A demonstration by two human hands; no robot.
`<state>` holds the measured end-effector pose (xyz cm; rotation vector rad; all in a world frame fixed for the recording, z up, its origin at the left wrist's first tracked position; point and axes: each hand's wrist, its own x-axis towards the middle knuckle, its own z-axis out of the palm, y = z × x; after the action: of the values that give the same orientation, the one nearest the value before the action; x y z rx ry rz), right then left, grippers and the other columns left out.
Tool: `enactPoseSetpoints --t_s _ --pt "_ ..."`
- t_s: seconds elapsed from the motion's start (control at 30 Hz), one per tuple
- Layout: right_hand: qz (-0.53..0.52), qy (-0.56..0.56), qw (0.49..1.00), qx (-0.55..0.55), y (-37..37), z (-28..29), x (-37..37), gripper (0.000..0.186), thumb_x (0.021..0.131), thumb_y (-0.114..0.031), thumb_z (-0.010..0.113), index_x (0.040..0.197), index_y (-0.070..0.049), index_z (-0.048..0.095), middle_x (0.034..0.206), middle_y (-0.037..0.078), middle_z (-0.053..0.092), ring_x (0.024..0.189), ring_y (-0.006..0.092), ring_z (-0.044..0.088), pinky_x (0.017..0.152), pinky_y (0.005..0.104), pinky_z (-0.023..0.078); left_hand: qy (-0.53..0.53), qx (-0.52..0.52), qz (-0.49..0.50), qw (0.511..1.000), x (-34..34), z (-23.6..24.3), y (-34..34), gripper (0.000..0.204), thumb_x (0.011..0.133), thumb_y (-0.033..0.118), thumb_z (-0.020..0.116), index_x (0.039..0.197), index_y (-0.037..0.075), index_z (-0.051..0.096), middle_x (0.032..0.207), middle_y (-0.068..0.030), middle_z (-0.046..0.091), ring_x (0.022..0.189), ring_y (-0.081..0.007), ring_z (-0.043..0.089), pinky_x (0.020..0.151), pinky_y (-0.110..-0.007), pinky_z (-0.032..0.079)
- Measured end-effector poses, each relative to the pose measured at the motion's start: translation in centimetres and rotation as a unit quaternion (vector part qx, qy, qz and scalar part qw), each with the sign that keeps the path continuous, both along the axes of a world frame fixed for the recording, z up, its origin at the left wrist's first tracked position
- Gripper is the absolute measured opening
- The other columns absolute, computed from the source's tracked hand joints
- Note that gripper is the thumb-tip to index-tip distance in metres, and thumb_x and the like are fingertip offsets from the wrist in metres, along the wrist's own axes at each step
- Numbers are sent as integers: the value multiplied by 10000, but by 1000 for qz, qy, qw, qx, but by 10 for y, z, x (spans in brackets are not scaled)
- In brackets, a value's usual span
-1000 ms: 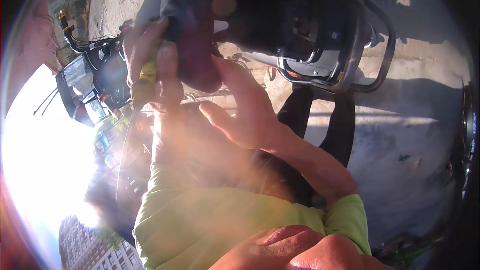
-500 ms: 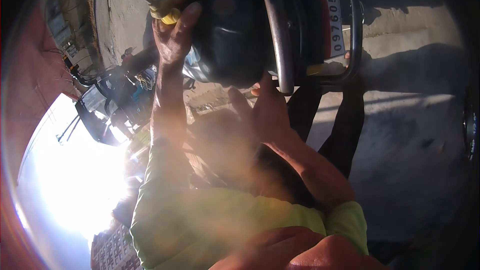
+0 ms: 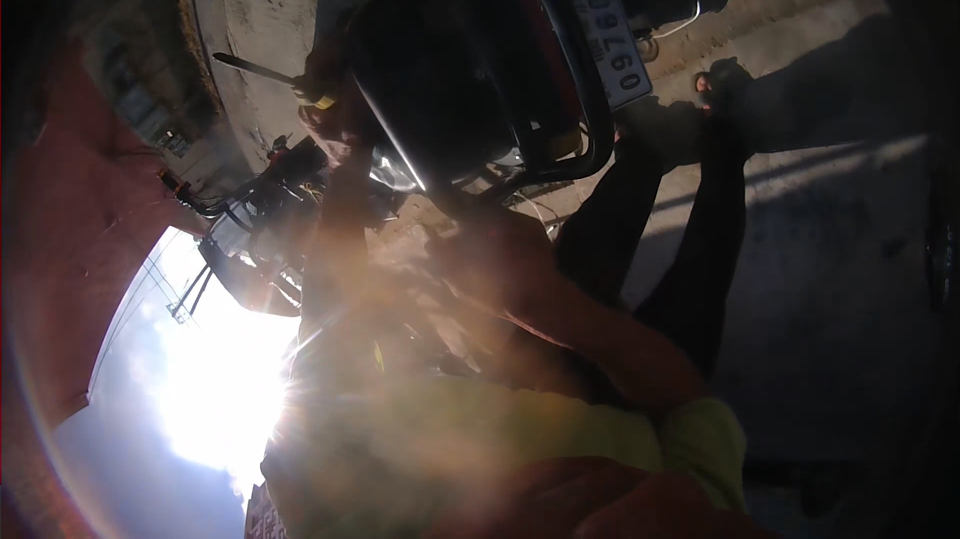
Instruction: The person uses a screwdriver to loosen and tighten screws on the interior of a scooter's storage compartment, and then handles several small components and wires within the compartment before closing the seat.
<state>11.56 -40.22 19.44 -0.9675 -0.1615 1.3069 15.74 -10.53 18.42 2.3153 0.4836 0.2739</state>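
In the upper middle is the dark rear end of a motorbike point(image 3: 440, 59), with a curved metal rail point(image 3: 585, 59) around its tail. My left hand point(image 3: 335, 129) is closed around the yellow handle of a screwdriver point(image 3: 255, 69), at the motorbike's left side. The screwdriver's long dark shaft points up and left, away from the motorbike. Just below the tail is my right hand point(image 3: 495, 249), near the lower end of the rail. Shade and sun haze blur its fingers, so whether it grips anything cannot be made out.
A white number plate point(image 3: 605, 29) is fixed beyond the rail. My dark-trousered legs point(image 3: 690, 249) stand on the pale ground at right. Another motorbike point(image 3: 250, 219) stands at left, beside a red wall point(image 3: 90, 239). Strong sun point(image 3: 215, 379) glares at lower left.
The view has tilted and darkened. The motorbike's tail and plate now lie further left in the picture. My right hand sits lower and a little left; my left hand still holds the screwdriver.
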Motion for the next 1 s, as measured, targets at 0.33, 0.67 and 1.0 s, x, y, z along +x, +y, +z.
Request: enactPoseSetpoints --t_s 0.33,0.67,1.0 --pt "-185 -423 856 231 68 75 35 257 982 -143 784 1217 -54 731 895 27 724 772 167 703 706 297 589 23 -13 83 996 9 19 -19 272 966 166 723 1206 45 762 1173 -83 773 1119 -223 700 1035 -367 519" --pt "-335 -436 834 40 170 -6 70 240 920 -125 800 1131 -33 730 796 84 720 699 260 725 642 339 589 -246 -80 -21 966 2 -24 10 329 1100 273 575 1265 27 721 1188 -83 757 1097 -188 671 994 -351 519" --pt "-300 -443 842 72 157 15 78 181 928 -61 794 812 -52 655 682 18 626 583 100 594 527 259 470 -181 -441 75 876 0 -14 7 225 1055 167 670 1193 6 744 1062 -54 772 917 -130 692 814 -270 555"
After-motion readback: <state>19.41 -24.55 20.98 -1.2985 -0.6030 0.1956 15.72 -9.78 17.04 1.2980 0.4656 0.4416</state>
